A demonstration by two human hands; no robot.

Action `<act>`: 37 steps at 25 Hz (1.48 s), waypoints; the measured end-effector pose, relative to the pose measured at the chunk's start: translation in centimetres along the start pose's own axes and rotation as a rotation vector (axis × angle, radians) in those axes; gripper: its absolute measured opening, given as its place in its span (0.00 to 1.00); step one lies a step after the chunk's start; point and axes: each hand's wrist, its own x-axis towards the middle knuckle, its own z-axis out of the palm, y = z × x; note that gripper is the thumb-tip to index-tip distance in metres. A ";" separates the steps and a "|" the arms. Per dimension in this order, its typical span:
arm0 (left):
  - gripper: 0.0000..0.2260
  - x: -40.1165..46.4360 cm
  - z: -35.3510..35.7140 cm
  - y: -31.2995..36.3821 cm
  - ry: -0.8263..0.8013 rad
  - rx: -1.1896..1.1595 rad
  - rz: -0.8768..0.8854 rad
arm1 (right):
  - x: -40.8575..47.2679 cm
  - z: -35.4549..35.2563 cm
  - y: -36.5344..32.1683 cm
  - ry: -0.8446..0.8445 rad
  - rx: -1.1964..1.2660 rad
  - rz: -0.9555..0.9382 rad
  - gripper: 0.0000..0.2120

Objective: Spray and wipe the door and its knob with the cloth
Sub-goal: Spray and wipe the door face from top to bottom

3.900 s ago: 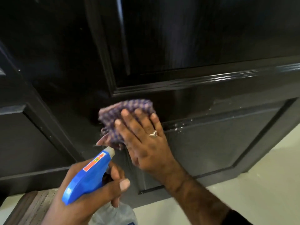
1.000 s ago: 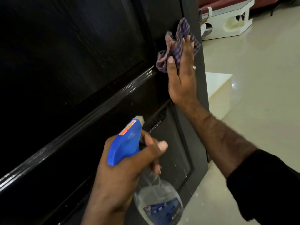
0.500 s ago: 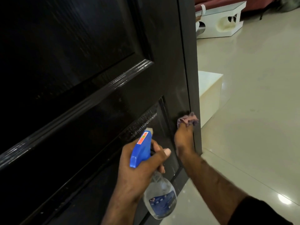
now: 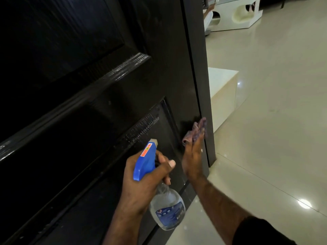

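No wording could be read anywhere. The clear plastic spray bottle with a blue trigger head (image 4: 166,207) carried two labels: an orange-red sticker (image 4: 146,150) on top of the trigger head, bearing a small yellowish mark too blurred to make out, and a blue label (image 4: 170,215) on the bottle's body with pale shapes and print too small to read.

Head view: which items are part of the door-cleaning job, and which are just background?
In the job:
- door, dark, panelled
- cloth, pressed to the door near its edge by the right hand
- spray bottle, blue trigger head, gripped by the left hand

Background:
- white block behind the door edge
- white furniture at top right
- tiled floor
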 end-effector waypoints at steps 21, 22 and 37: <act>0.23 -0.7 2.0 -9.0 -0.013 0.081 -0.310 | 3.4 -1.4 0.2 0.085 0.087 0.369 0.23; 0.23 -0.7 1.8 -8.7 -0.025 0.064 -0.284 | 3.6 -0.5 -2.5 0.095 0.079 0.305 0.24; 0.13 -1.1 1.5 -10.2 0.012 0.074 -0.174 | 4.1 -3.2 10.3 0.095 -0.039 0.435 0.31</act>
